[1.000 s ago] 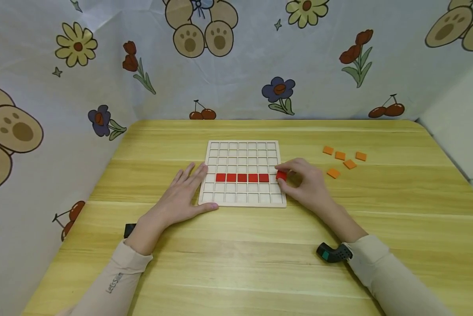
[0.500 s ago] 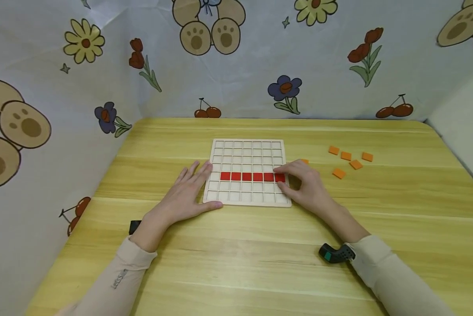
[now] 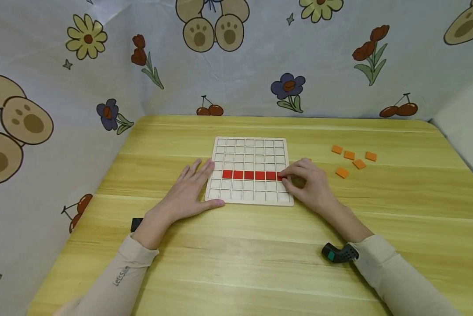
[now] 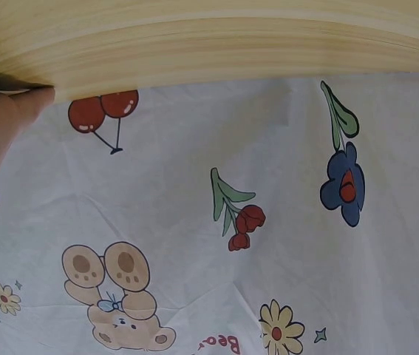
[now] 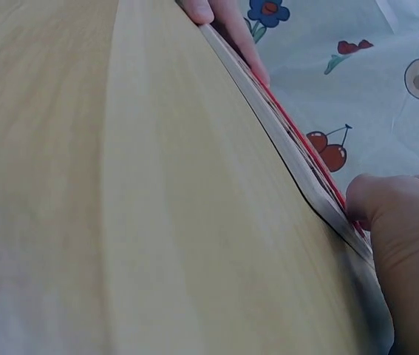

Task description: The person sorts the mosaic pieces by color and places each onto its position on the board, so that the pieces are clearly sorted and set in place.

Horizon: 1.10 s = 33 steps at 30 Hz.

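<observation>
A pale wooden grid board (image 3: 248, 192) lies flat on the table. Several red square tiles (image 3: 249, 175) fill a row of its cells. At the right end of that row, my right hand (image 3: 311, 184) pinches the last red tile (image 3: 279, 177) with curled finger and thumb; they hide part of it. My left hand (image 3: 186, 191) lies with spread, straight fingers against the board's left side, its thumb at the lower left corner. In the right wrist view the board (image 5: 290, 159) shows edge-on, with my right thumb (image 5: 401, 229) at its near end.
Several loose orange tiles (image 3: 341, 173) lie on the wooden table (image 3: 236, 254) to the right of the board. Another orange tile (image 3: 308, 160) is mostly hidden behind my right hand. A patterned cloth (image 3: 236, 83) hangs behind and to the left.
My right hand has brought the red tile left from the board's right edge to the end of the red row. The left hand stays at the board; the head view has shifted slightly.
</observation>
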Available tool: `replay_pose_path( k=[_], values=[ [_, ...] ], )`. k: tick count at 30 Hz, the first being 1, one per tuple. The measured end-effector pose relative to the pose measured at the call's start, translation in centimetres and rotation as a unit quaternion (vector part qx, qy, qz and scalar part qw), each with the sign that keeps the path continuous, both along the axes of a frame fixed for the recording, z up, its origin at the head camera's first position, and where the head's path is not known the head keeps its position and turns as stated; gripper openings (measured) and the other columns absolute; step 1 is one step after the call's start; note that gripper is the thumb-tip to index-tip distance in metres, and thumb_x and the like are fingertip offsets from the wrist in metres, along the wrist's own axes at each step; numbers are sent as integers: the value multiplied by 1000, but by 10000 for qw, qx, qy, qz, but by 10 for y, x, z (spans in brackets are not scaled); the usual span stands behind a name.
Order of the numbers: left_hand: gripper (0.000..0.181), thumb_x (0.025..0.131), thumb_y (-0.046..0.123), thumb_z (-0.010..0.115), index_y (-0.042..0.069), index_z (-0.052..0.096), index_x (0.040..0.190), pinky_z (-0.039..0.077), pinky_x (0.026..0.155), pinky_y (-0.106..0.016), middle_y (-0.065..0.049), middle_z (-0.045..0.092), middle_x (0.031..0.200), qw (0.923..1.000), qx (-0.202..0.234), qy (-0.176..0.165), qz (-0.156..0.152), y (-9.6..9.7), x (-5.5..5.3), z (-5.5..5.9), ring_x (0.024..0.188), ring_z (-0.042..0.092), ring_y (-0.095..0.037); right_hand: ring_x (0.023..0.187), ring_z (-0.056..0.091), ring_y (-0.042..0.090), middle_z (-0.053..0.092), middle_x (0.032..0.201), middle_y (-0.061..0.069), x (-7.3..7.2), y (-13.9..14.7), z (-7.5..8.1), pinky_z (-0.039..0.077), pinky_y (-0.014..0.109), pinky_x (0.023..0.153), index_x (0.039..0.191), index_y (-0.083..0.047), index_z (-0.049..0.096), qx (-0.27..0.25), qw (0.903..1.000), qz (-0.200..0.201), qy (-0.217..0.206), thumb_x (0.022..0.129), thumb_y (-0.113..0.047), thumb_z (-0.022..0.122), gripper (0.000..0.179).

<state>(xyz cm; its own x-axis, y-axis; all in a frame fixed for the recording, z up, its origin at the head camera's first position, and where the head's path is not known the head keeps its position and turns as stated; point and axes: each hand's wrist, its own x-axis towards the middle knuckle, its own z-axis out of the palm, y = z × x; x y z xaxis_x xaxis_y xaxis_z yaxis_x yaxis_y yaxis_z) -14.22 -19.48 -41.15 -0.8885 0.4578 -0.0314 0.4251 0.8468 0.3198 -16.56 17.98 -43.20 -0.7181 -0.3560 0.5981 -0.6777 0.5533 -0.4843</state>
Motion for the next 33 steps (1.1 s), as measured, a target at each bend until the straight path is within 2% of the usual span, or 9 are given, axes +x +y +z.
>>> replay_pose_path(
  k=[4, 9, 14, 21, 33],
  values=[
    [114, 91, 79, 60, 15, 9, 171, 1, 134, -53, -1, 6, 179, 10000, 5, -2, 12, -1, 0, 0, 166, 0, -31, 97, 60, 25, 74, 102, 7, -2, 5, 0, 45, 27, 83, 104, -7, 81, -177, 9984, -523, 87, 86, 0, 78, 19],
    [114, 91, 79, 60, 15, 9, 171, 1, 134, -54, -1, 6, 179, 10000, 42, -6, -6, 0, 0, 0, 166, 0, -31, 96, 60, 33, 72, 101, 15, -9, 18, 1, 44, 35, 81, 106, -1, 79, -158, 9919, -1240, 211, 86, 5, 76, 21],
    [114, 91, 80, 59, 16, 9, 171, 1, 134, -54, -1, 6, 179, 10000, 48, -22, 8, 1, -1, 0, 166, 0, -31, 96, 58, 38, 71, 104, 21, -13, 28, 3, 40, 42, 81, 113, 2, 78, -42, 9860, -1663, -59, 85, 4, 76, 28],
    [115, 90, 80, 60, 16, 9, 171, 1, 134, -54, -1, 6, 179, 10000, 52, -59, 44, 0, 0, 1, 166, 0, -31, 103, 59, 37, 73, 112, 20, -13, 29, 4, 42, 46, 86, 118, 0, 77, 184, 9826, -1736, -630, 88, 0, 75, 30],
    [115, 90, 80, 59, 17, 8, 171, 0, 134, -53, 0, 6, 179, 10000, 24, -41, 28, -1, 0, 0, 166, -1, -29, 107, 61, 38, 74, 115, 19, -14, 32, 5, 45, 49, 89, 117, -3, 77, 193, 9837, -1605, -786, 92, -3, 79, 25]
  ],
)
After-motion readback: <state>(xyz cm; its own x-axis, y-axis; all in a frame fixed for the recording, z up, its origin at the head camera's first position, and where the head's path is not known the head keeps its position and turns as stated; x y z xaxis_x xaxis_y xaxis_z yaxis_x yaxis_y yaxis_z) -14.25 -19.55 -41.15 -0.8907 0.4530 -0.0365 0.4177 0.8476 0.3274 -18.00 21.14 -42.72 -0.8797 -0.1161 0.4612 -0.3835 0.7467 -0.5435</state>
